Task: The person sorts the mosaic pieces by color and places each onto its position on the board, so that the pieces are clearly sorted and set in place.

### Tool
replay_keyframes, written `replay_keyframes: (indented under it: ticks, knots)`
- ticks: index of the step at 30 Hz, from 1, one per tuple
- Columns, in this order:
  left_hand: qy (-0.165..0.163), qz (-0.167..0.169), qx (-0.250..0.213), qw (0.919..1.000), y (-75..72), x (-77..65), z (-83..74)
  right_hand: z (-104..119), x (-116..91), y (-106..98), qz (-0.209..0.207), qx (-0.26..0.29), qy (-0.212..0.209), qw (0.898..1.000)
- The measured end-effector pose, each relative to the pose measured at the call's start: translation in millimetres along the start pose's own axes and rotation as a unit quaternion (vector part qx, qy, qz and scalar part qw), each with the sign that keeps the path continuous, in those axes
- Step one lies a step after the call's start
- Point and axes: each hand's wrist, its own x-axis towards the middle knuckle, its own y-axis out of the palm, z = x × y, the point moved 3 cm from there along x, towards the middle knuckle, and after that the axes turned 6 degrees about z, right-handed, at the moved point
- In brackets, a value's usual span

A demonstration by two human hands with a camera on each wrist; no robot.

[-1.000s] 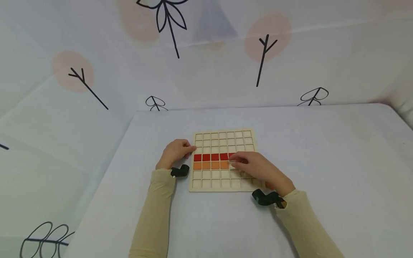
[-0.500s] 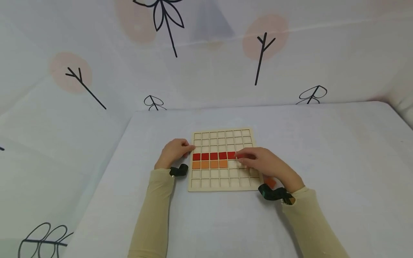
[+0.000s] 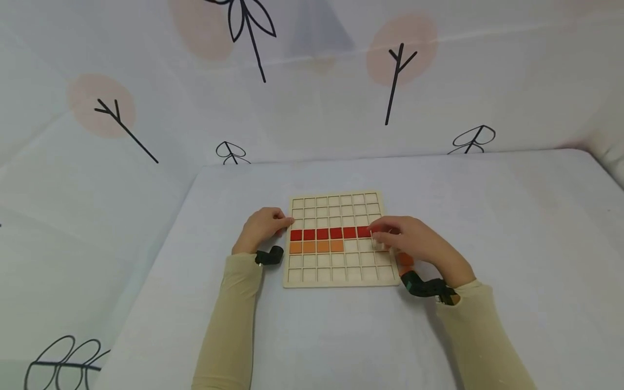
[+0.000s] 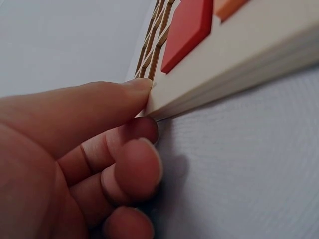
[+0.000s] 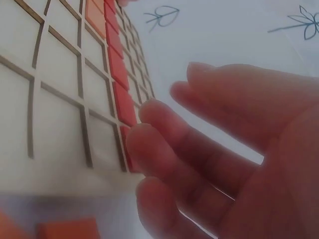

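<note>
A pale wooden grid board (image 3: 317, 275) lies on the white table. Red square tiles (image 3: 323, 234) run along one of its rows, and several orange tiles (image 3: 323, 246) fill the left part of the row below. At the board's left edge, my left hand (image 3: 263, 226) pinches the rim; the left wrist view shows its thumb (image 4: 114, 94) on top and the other fingers curled at the side. My right hand (image 3: 414, 238) is at the right end of the red row. Its loosely bent fingers (image 5: 159, 154) hold no visible tile and partly cover the last red tile (image 5: 127, 149).
Loose orange tiles (image 3: 405, 259) lie on the table just off the board's right edge, partly hidden by the right hand and the wrist camera (image 3: 424, 286). A patterned cloth (image 3: 312, 108) rises behind the table (image 3: 512, 227).
My right hand has slid right along the red row, uncovering more red tiles and the squares under them. The left hand stays at the board's left edge.
</note>
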Motion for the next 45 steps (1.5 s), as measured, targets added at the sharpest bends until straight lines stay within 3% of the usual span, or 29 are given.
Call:
replay_keyframes:
  ticks: [9, 16, 41, 45]
  knots:
    - [-0.008, 0.001, -0.004, 1.0000, -1.1, -1.8, -1.2, -11, -6, -7, 0.009, 0.018, 0.003, 1.000]
    - [-0.006, -0.001, -0.004, 1.0000, -1.6, -1.9, 0.9, -19, -10, -13, 0.010, -0.005, -0.015, 1.000]
    - [-0.014, 0.004, 0.000, 0.9999, 0.0, 0.7, 0.8, -35, -21, -16, 0.071, -0.010, 0.024, 0.997]
    - [-0.011, 0.003, 0.001, 0.9999, -0.1, 0.6, 0.6, -33, -20, -15, 0.069, -0.034, 0.033, 0.996]
